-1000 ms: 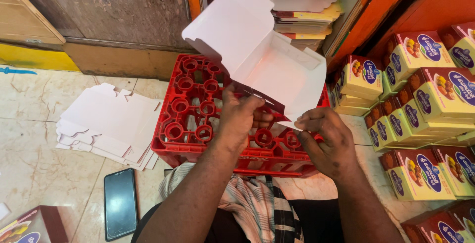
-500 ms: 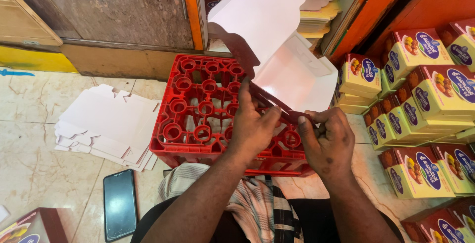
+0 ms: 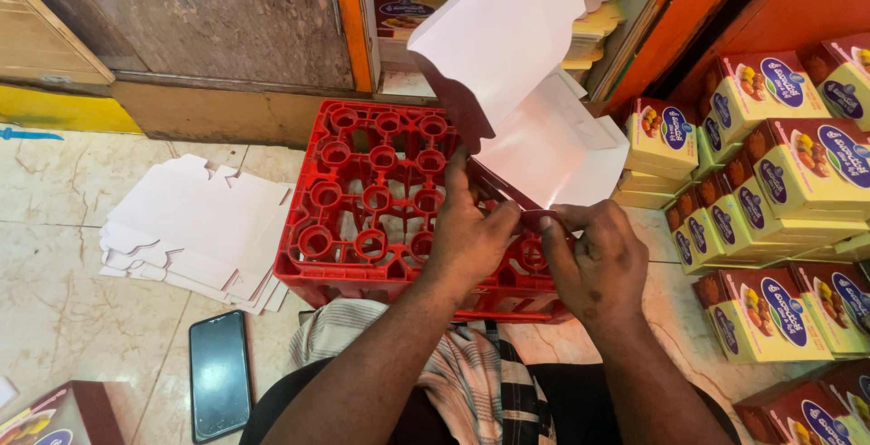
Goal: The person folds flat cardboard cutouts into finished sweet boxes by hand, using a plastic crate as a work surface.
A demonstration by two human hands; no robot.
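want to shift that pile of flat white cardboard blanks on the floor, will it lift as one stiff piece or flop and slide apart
The pile of flat blanks would probably slide apart: its sheets already lie fanned, edges offset. Each looks like thin card, so likely light and bendy at the cut flaps. The smooth tiled floor suggests it would push easily.

I note a pale marble-tile floor (image 3: 63,255) spreading left of the hands and below them, evenly lit. Beyond the hands, a weathered grey wooden panel (image 3: 227,19) closes the far side, with a brown skirting board (image 3: 208,114) at its foot and a yellow strip (image 3: 54,110) far left. An orange door frame (image 3: 352,19) stands upright just past the hands. To their right, an orange wall (image 3: 725,10) slants away.
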